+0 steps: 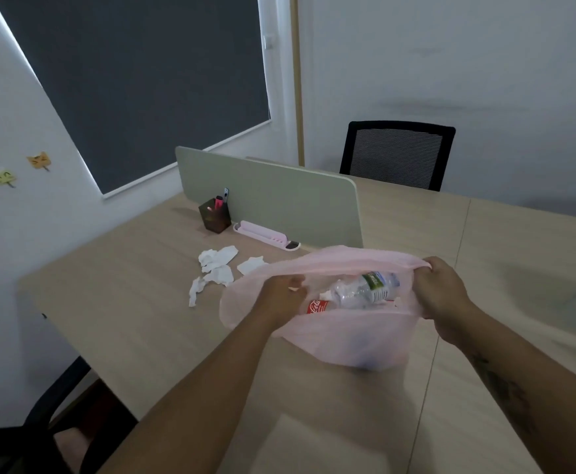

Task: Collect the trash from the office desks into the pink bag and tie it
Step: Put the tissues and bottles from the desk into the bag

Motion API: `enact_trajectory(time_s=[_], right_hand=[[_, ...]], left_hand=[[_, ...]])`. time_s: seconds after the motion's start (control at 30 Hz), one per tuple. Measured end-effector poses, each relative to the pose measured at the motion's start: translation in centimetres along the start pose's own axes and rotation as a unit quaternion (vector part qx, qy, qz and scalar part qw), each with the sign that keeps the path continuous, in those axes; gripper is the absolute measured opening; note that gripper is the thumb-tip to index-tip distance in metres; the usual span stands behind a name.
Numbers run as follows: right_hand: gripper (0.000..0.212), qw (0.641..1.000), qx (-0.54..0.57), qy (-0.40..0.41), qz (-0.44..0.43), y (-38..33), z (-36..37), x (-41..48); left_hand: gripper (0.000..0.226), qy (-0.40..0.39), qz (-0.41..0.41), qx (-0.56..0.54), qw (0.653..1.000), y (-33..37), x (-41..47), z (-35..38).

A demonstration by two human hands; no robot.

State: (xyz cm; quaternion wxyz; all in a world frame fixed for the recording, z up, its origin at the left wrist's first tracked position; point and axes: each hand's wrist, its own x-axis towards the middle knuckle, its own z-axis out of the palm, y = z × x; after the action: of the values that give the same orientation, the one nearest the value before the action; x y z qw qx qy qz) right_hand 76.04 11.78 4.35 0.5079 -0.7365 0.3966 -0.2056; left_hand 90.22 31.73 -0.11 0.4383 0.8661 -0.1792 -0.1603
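Pink bag (327, 336) open between both hands

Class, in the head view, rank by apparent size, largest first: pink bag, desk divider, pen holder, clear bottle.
1. Divider and pink bag: look alike; the bag is nearer, so unsure.
2. Clear bottle.
3. Pen holder, though farther away.

Both hands, left (281, 295) and right (442, 292), hold the pink bag (341, 343) open beside crumpled tissues (216, 268).
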Motion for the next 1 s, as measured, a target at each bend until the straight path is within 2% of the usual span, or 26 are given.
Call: enact_trajectory(time_s=[0.07, 0.1, 0.17, 0.2, 0.23, 0.27, 0.3, 0.33, 0.4, 0.43, 0.53, 0.63, 0.7, 0.8, 0.9, 0.97, 1.0], right_hand=[[0.027, 0.999, 0.013, 0.044, 0.008, -0.2, 0.7, 1.3], [0.028, 0.998, 0.014, 0.067, 0.012, -0.4, 1.1, 1.9], [0.03, 0.993, 0.002, 0.114, 0.017, -1.1, 1.9, 3.2], [0.031, 0.99, -0.014, 0.136, 0.015, -1.3, 2.1, 3.9], [0.031, 0.987, -0.034, 0.154, 0.011, -1.6, 2.1, 4.5], [0.031, 0.984, -0.06, 0.168, 0.005, -1.8, 1.9, 5.0], [0.031, 0.979, -0.088, 0.181, 0.001, -2.1, 1.5, 5.5], [0.031, 0.974, -0.11, 0.2, -0.004, -2.2, 1.0, 6.0], [0.034, 0.96, -0.14, 0.243, 0.002, -2.4, -0.7, 6.7], [0.035, 0.952, -0.152, 0.265, 0.015, -2.3, -1.7, 7.0], [0.041, 0.929, -0.167, 0.324, 0.067, -0.9, -5.6, 8.6], [0.049, 0.901, -0.193, 0.376, 0.095, 2.7, -10.7, 10.5], [0.042, 0.886, -0.216, 0.398, 0.096, 0.6, -11.0, 8.4], [0.026, 0.896, -0.26, 0.358, 0.045, -3.0, -8.4, 5.5], [0.018, 0.913, -0.276, 0.3, 0.005, -3.0, -5.1, 5.1], [0.012, 0.927, -0.28, 0.249, -0.017, -2.4, -2.4, 5.7], [0.01, 0.933, -0.279, 0.227, -0.031, -2.0, -0.9, 5.9]], left_hand=[[0.017, 0.085, 0.084, 0.102, 0.988, -1.9, 1.2, -1.8], [0.019, 0.135, 0.127, 0.166, 0.969, -3.2, 1.9, -2.7], [0.041, 0.234, 0.181, 0.312, 0.903, -6.4, 2.9, -4.1], [0.053, 0.269, 0.179, 0.358, 0.876, -7.8, 3.6, -4.7], [0.063, 0.285, 0.154, 0.367, 0.872, -8.8, 4.1, -5.1], [0.071, 0.281, 0.102, 0.345, 0.89, -9.3, 4.9, -5.5], [0.073, 0.249, 0.046, 0.288, 0.923, -9.4, 6.1, -5.8], [0.064, 0.187, -0.002, 0.22, 0.958, -9.1, 7.5, -5.8], [0.02, 0.059, -0.021, 0.141, 0.988, -7.7, 10.6, -4.6], [0.007, 0.019, 0.004, 0.124, 0.992, -6.5, 11.8, -3.6], [0.015, -0.036, 0.053, 0.057, 0.996, -2.5, 15.3, 0.6], [0.02, -0.051, 0.072, 0.014, 0.996, 1.9, 17.1, 4.1], [0.024, -0.048, 0.088, -0.002, 0.995, 3.6, 18.0, 5.4], [0.024, -0.04, 0.088, -0.002, 0.995, 2.9, 19.2, 5.4], [0.019, -0.031, 0.054, -0.015, 0.998, 0.4, 20.5, 4.1], [0.01, -0.056, 0.022, -0.066, 0.996, -1.6, 20.8, 2.8], [0.016, -0.071, 0.006, -0.068, 0.995, -3.0, 21.0, 2.1]])
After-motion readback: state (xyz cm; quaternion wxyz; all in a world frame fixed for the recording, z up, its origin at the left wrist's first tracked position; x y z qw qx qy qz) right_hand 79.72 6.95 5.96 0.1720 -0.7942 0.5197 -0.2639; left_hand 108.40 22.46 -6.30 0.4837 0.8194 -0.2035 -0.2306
